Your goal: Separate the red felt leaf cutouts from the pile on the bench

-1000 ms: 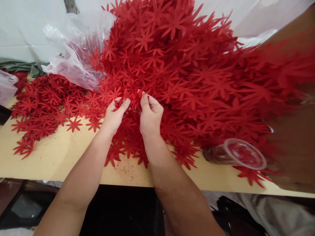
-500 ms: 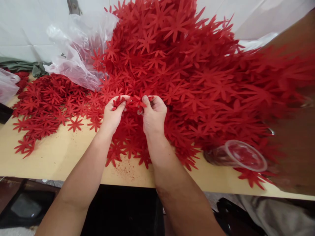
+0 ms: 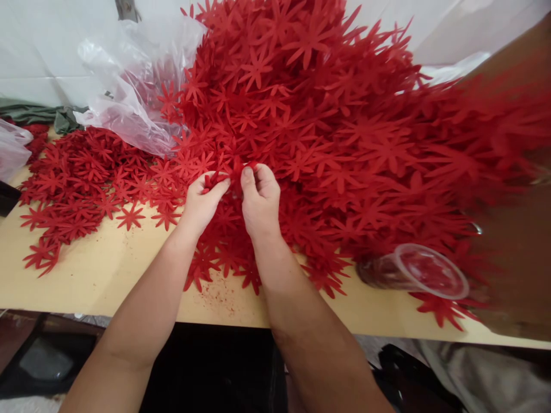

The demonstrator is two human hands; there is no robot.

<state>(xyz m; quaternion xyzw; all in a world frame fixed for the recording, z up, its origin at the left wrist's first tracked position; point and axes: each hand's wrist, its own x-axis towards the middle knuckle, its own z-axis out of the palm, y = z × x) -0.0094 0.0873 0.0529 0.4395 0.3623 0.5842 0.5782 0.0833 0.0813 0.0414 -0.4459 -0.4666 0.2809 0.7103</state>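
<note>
A large heap of red flower-shaped cutouts [image 3: 297,115], each with several narrow petals, covers much of the table. In front of the heap my left hand [image 3: 206,198] is closed, with red petals showing between its thumb and fingers. Close beside it on the right, my right hand [image 3: 260,195] pinches a red cutout [image 3: 236,175] under its thumb. Both hands meet at the fingertips, and the fingers partly hide what they hold. One single cutout [image 3: 130,217] lies on the table left of my left hand.
A crumpled clear plastic bag [image 3: 138,97] lies on the heap's left side. A clear plastic cup [image 3: 413,272] with red bits in it is tipped on its side at the right. A brown panel [image 3: 516,246] bounds the right. Red crumbs dot the table [image 3: 107,275] near its front edge.
My right hand has moved slightly left, toward my left hand, and the gap between them has narrowed. My left thumb has shifted a little to the right. The heap looks the same.
</note>
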